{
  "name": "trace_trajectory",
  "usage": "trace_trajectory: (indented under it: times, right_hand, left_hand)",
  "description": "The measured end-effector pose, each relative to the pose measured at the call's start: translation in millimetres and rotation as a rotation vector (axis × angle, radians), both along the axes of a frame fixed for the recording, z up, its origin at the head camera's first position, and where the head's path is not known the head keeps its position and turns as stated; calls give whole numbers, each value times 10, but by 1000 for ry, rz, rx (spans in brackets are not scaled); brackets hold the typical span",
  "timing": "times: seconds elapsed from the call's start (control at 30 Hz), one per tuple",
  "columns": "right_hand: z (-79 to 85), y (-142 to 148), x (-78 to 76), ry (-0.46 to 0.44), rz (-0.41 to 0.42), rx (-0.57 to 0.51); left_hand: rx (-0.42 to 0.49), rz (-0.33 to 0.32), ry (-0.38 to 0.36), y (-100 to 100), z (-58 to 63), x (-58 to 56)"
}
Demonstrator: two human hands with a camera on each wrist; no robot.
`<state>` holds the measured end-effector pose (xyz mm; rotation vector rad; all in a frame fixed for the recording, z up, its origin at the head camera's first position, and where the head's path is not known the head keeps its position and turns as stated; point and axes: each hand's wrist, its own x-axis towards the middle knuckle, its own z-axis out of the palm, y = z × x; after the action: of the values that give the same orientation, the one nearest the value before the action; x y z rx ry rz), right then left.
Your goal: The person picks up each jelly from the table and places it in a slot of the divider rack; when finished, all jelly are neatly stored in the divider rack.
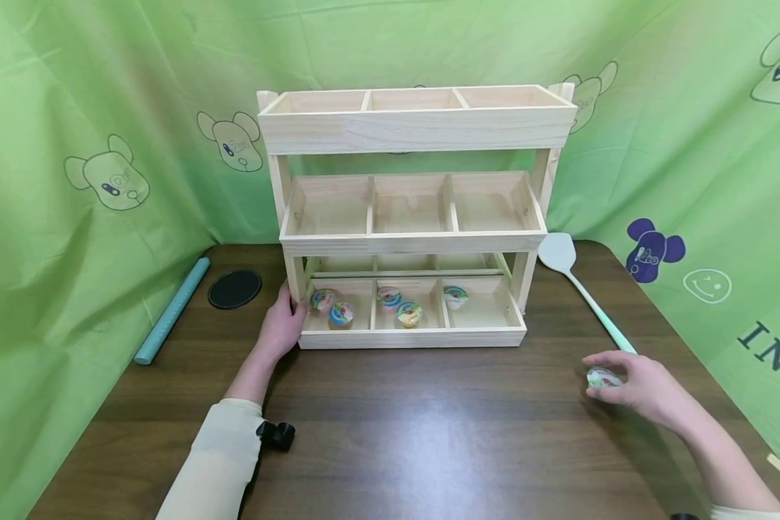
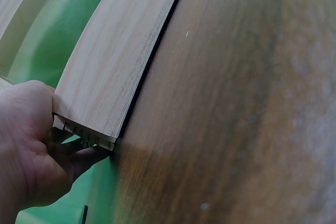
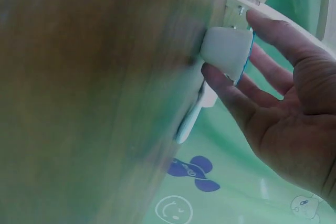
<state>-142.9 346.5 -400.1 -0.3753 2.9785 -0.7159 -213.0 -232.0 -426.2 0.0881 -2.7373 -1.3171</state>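
A three-tier wooden display rack (image 1: 412, 338) stands on the table, each tier split into three compartments. My left hand (image 1: 282, 322) grips the left end of its bottom tray (image 2: 113, 51), with some fingers hidden behind the wood. Small lidded jelly cups sit in that tray: a pair in the left compartment, a pair in the middle, and a single cup (image 1: 456, 297) in the right. On the table at the right, my right hand (image 1: 643, 386) spreads its thumb and fingers around another jelly cup (image 3: 227, 48). A gap shows between the cup and the upper finger in the head view.
A white swatter (image 1: 557, 253) with a pale green handle lies right of the rack, its handle end near my right hand. To the left are a black disc (image 1: 235, 289) and a blue rod (image 1: 172, 310). Green printed cloth (image 1: 377, 43) hangs around the table.
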Motion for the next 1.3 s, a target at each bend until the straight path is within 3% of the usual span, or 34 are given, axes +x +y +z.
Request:
trace_trajectory:
  times: [0.6,1.3]
  right_hand:
    - [53,-230,-117,27,-50,-23]
    - [245,-612,-346,67,20,-91]
  left_hand:
    - [0,-1,10,-3,-22,-11]
    - [-10,-3,14,10,-10,9]
